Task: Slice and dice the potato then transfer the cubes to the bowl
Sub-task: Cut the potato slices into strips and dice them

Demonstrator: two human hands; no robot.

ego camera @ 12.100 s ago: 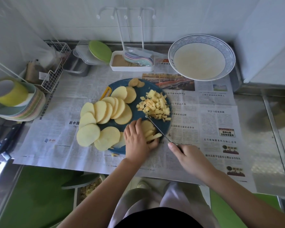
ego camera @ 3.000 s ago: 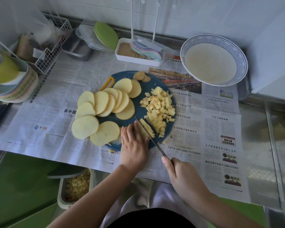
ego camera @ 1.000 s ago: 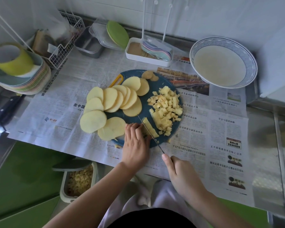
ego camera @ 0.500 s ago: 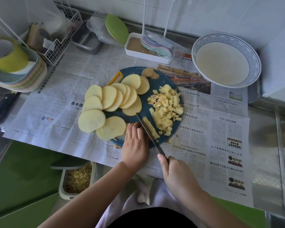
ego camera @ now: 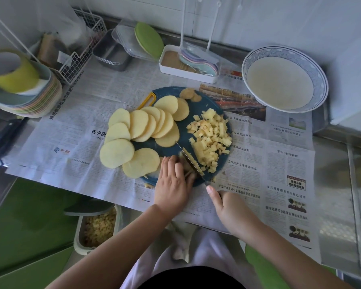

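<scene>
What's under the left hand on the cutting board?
Pale potato strips poke out past the fingertips of the left hand, beside the knife. How much potato the palm covers cannot be seen; the blue cutting board lies beneath.

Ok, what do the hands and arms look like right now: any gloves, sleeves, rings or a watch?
The left hand and the right hand are both bare, with no gloves. No ring, watch or band shows on either. The left forearm and the right forearm are uncovered down to the bottom edge of the picture, with no sleeve in view.
</scene>
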